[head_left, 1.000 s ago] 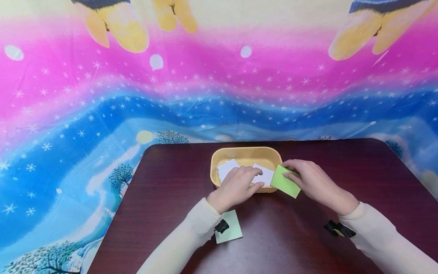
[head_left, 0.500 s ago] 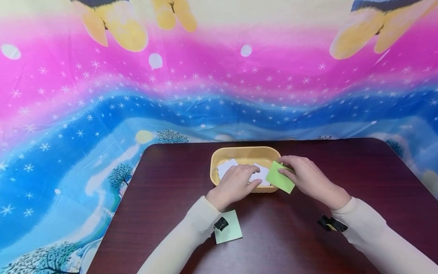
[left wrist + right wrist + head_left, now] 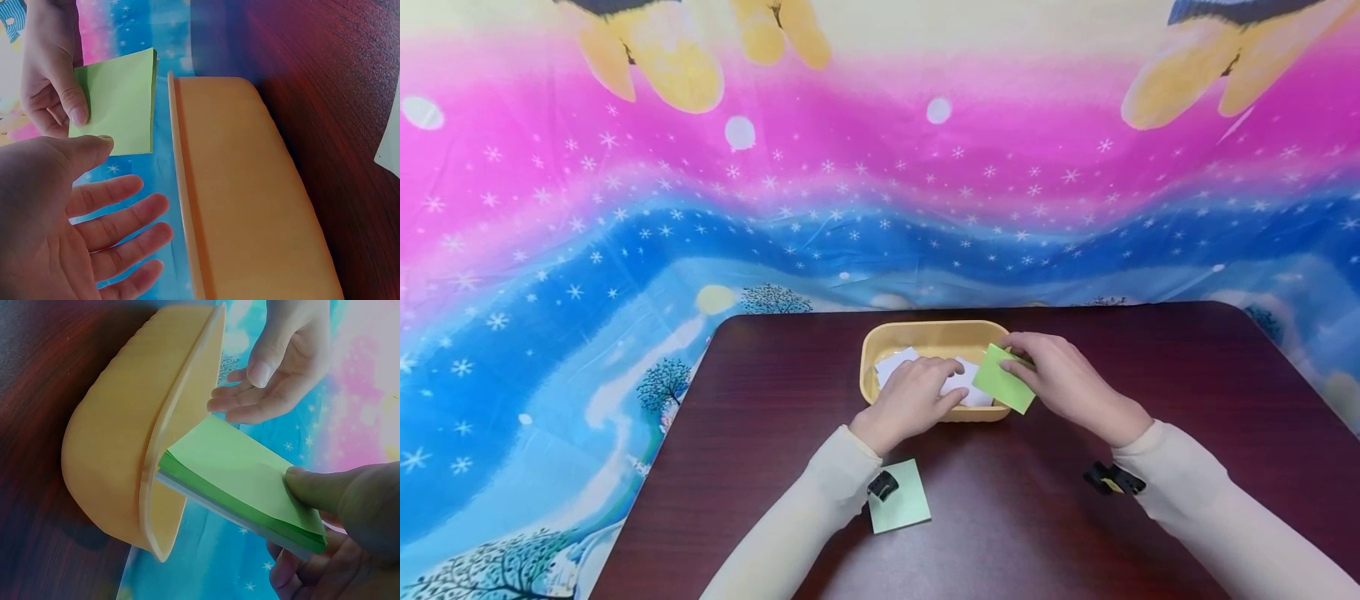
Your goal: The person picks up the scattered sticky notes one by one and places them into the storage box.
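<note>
My right hand [image 3: 1071,383] pinches a bright green sticky note pad [image 3: 1004,382] between thumb and fingers, above the right end of a yellow plastic basin [image 3: 925,327]. In the right wrist view the pad [image 3: 244,472] is a thick stack, with a whitish layer under the green sheets. My left hand [image 3: 906,404] hovers over the basin's near rim, its fingers relaxed and holding nothing. In the left wrist view those fingers [image 3: 128,222] are spread just below the pad, and the thumb tip overlaps its corner; contact is unclear. White paper squares [image 3: 981,396] lie inside the basin, partly hidden.
A pale green sticky note pad [image 3: 904,504] lies on the dark red-brown table [image 3: 775,400], partly beneath the left wrist. Behind the table's far edge hangs a printed snow-scene cloth [image 3: 850,183]. A black wrist device [image 3: 1112,479] is by the right sleeve.
My right hand has carried the bright green pad leftward and slightly away from me, further over the basin. My left hand has shifted only a little to the left.
</note>
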Motion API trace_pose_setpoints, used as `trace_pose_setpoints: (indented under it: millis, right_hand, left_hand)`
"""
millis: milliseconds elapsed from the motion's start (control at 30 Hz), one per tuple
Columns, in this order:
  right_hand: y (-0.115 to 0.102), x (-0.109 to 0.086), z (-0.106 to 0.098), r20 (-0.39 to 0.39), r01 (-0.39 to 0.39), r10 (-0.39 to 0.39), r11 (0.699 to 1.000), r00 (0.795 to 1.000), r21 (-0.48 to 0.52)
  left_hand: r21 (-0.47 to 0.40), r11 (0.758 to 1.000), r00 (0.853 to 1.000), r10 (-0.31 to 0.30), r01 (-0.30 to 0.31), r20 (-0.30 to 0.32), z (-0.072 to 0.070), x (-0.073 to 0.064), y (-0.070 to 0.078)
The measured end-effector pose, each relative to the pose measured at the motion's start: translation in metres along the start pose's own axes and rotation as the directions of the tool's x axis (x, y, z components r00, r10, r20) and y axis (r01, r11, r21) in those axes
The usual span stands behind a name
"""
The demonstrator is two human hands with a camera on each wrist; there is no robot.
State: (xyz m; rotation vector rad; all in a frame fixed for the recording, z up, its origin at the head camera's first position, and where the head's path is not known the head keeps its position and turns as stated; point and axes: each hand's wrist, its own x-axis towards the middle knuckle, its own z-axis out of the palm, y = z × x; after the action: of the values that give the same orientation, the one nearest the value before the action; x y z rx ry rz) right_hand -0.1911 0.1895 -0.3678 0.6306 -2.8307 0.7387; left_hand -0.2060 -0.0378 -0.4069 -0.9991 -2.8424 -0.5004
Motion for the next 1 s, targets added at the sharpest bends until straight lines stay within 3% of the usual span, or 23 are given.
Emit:
trace_pose_setpoints:
  millis: [1000]
  right_hand:
    - [0.009,0.027,0.016,0.007,-0.006,0.006,1.000,1.000,0.019]
  left_hand:
    - [-0.010,0.997,0.997,-0.073,0.073,0.022,0.002,0.002,-0.014]
